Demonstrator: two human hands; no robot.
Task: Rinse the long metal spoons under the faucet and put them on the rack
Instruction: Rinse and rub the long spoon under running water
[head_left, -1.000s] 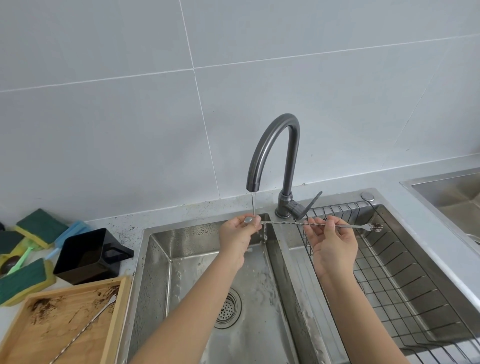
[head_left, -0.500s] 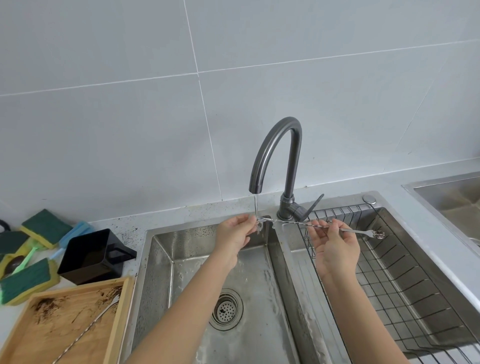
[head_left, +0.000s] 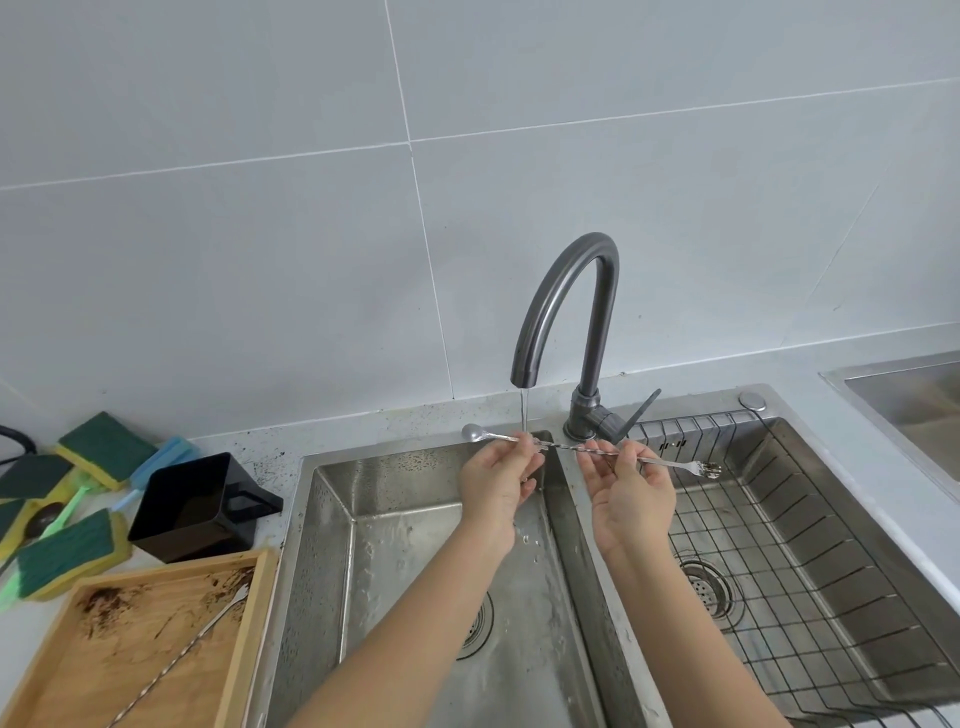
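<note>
No readable text, labels, brands, numbers or signs anywhere in frame.
</note>
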